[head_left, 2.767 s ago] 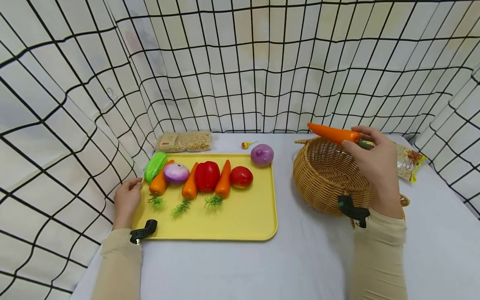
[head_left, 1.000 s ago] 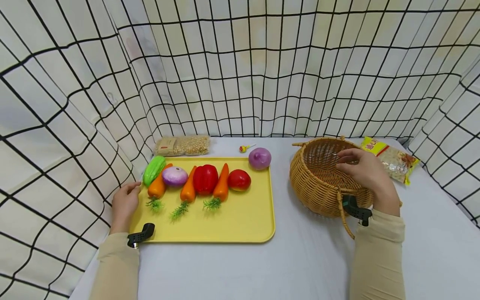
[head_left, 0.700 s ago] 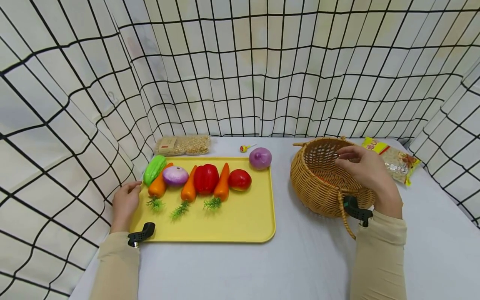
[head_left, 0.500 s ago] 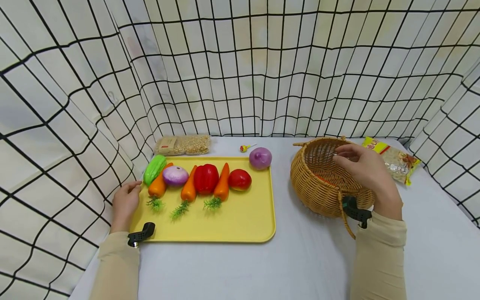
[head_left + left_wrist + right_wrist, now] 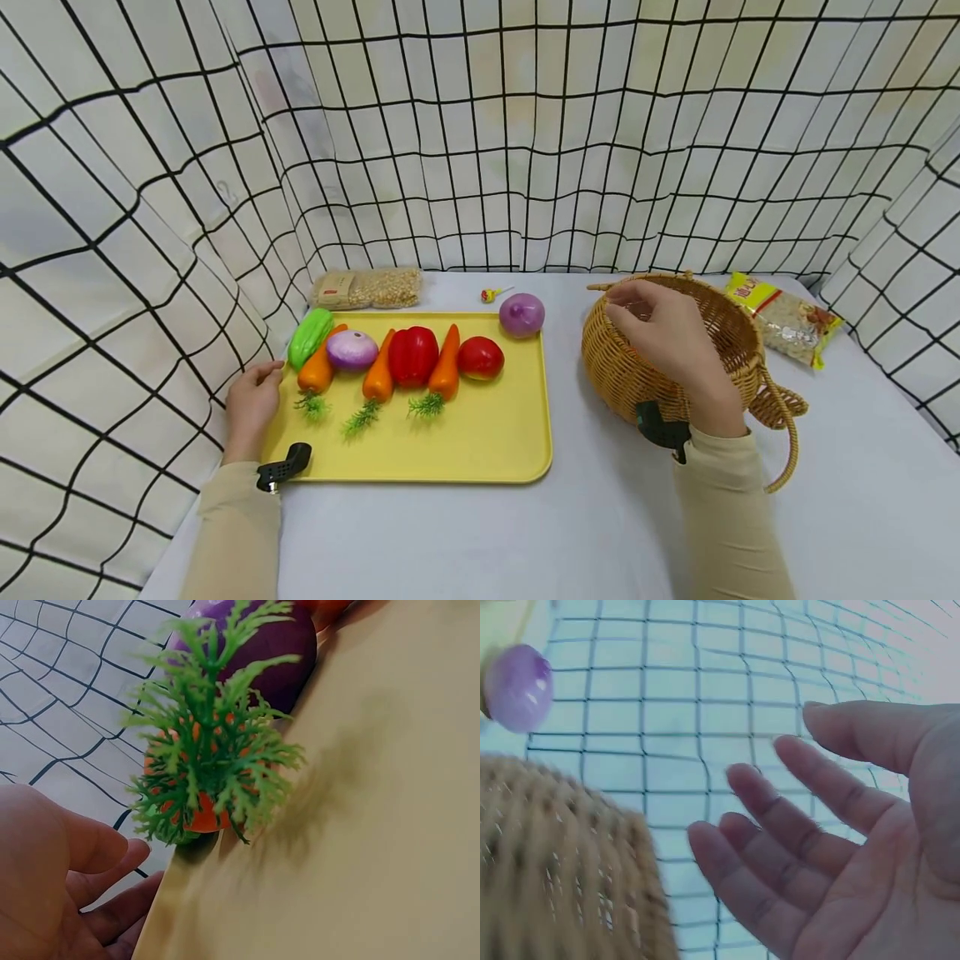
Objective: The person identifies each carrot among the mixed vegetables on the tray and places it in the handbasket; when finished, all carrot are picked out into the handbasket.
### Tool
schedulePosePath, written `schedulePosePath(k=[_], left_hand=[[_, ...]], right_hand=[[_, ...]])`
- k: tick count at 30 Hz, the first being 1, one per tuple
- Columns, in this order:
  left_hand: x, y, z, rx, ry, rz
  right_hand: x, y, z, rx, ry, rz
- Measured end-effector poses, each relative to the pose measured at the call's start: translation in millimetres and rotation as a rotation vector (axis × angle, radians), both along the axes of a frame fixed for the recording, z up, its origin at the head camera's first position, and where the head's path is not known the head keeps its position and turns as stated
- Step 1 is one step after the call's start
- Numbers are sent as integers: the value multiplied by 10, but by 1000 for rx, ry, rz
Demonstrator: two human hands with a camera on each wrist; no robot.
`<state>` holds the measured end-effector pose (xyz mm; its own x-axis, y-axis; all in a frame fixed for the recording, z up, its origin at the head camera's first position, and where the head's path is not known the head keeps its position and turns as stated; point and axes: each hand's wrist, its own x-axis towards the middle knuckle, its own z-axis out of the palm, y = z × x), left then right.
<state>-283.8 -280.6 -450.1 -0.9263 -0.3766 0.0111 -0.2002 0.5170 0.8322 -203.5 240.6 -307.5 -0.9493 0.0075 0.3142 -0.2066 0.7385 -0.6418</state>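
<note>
My right hand (image 5: 663, 333), holding nothing, hovers above the left side of a round wicker basket (image 5: 615, 375). In the right wrist view its fingers (image 5: 780, 855) are loosely bent and apart from the wicker. A bit of orange shows inside the basket, mostly hidden by the hand. My left hand (image 5: 252, 408) rests at the left edge of a yellow tray (image 5: 450, 442), its fingers beside the rim. On the tray lie a green vegetable (image 5: 310, 339), several carrots (image 5: 378, 379), a cut purple onion (image 5: 352, 350), a red bell pepper (image 5: 413, 357) and a red tomato-like fruit (image 5: 481, 358).
A whole purple onion (image 5: 522, 315) sits at the tray's back right corner. Behind the tray are a bag of beige grains (image 5: 367, 288) and a lollipop (image 5: 491, 295). A yellow-and-clear food packet (image 5: 787, 321) lies right of the basket. Black wire grid (image 5: 480, 150) stands around the table.
Earlier my right hand held a carrot over the basket; it has let go, and the carrot is out of its grasp. The hand has since moved left across the basket. The left hand stayed put.
</note>
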Motion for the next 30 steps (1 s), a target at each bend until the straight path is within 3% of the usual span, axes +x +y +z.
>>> schedulePosePath(k=[7,14,18,23,30], left_hand=[[22,9,-15,-49,16,13],[22,17,-23,-70,32,20],[-21,21,-10,-71,35,12],[-22,42,-8,-65,21,24],[3,57,-12,-64,11,43]], right_hand=[[-189,-354,-216,-38,59,65],[-237,-803,-333,-173,-45,187],[-238,-1042,-458,-160,-19,235],[-276,-1283,-691,-134,-52,292],[-327,-1465,-880,-158,-121,290]])
